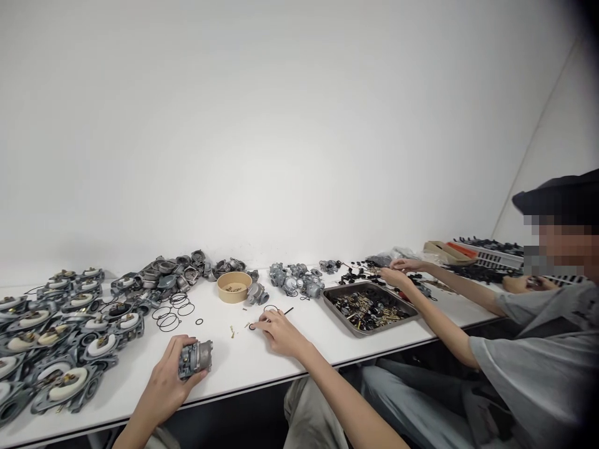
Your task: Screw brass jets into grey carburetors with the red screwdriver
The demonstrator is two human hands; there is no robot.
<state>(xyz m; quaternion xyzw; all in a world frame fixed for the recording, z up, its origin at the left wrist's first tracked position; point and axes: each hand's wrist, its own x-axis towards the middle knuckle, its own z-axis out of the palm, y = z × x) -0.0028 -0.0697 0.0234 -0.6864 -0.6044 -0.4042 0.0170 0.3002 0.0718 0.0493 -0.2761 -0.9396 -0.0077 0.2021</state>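
My left hand is wrapped round a grey metal carburetor body near the table's front edge. To the right, my right hand reaches over the white table with its fingertips at a small black ring; whether the ring is gripped is too small to tell. Small brass pieces lie just left of those fingertips. Beyond my right hand is a thin black stick. Large black rings and one small ring lie behind the carburetor body.
Many carburetor parts with white floats cover the left side. A round tan container stands near the wall. On the right are a metal tray of brass and black parts and a co-worker's hands.
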